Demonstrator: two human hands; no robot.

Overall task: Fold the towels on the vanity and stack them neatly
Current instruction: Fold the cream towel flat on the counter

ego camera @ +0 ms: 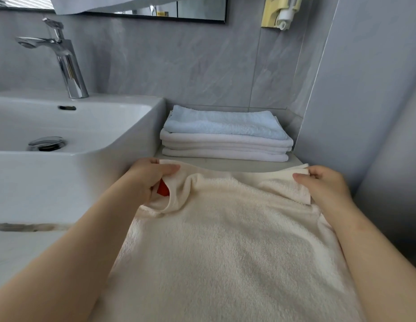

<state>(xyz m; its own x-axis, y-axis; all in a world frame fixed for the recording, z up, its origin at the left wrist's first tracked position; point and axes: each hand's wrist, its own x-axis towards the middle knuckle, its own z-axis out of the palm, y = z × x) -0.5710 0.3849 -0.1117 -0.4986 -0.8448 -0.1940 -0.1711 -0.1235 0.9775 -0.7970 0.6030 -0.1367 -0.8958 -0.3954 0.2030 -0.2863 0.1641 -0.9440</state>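
Cream towel [225, 240] fills the space nearest me, running from my lap side up to the front of the vanity [225, 164], its far edge sagging slack between my two hands. It looks only partly folded: the right corner shows doubled layers, the left one is bunched.

My left hand [146, 180] is closed around the left corner, thumb on top and fingers curled under the cloth, with a red tag [163, 189] peeking out beside the palm. My right hand [323, 184] pinches the right corner, thumb pressed flat on the layered edge and fingers tucked behind it. Neither hand holds anything else.

Just beyond the towel's edge, apart from it, sits the finished stack [225, 145]: a blue towel [225, 123] on top of folded white towels [225, 148], squared against the back wall [202, 66]. So I judge most of the job done; what remains is finishing this fold and setting the towel on the pile.

To the left stands the white basin [74, 126], touching the stack's side of the counter, with the chrome faucet [65, 59] behind it.
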